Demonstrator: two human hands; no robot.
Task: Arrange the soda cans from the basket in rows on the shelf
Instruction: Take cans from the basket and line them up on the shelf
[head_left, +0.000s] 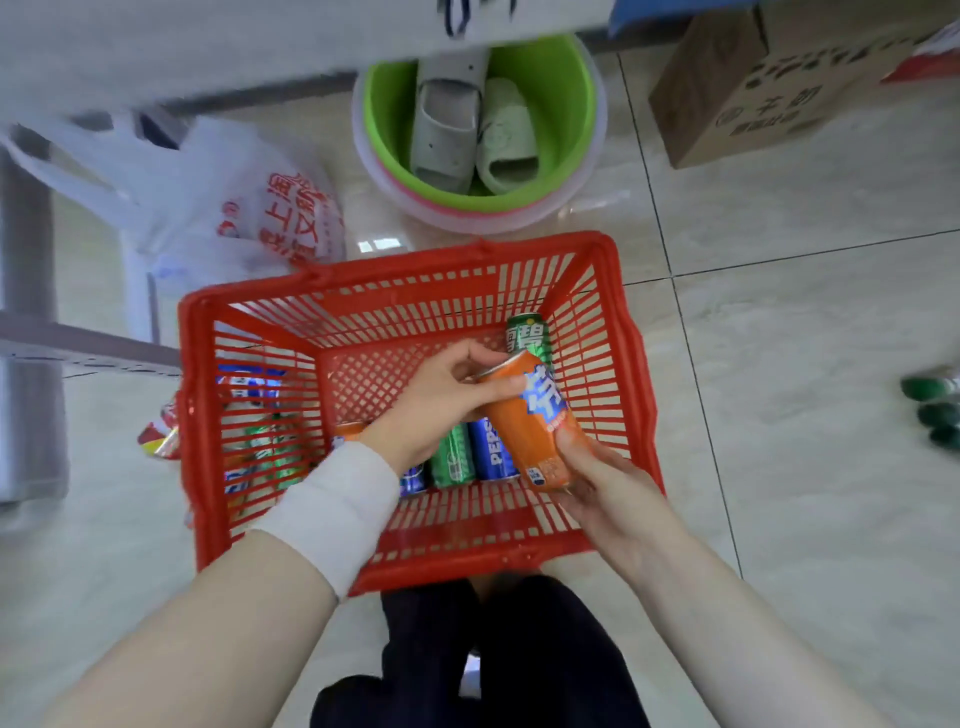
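Orange soda can (530, 421) tilted over red basket (631, 374), left hand (441, 402) pinching its top rim, right hand (608, 486) curled round its base at 5 o'clock, more cans (470, 452) lying in the basket at 6 o'clock

An orange can (530, 421) tilts in the grip of the left hand (441, 400) at its top and the right hand (608, 488) at its base. Below the grip, a green can (453, 457) and a blue can (491, 447) lie side by side in the red basket (639, 415). Just beyond the grip, a second green can (527, 335) stands upright.
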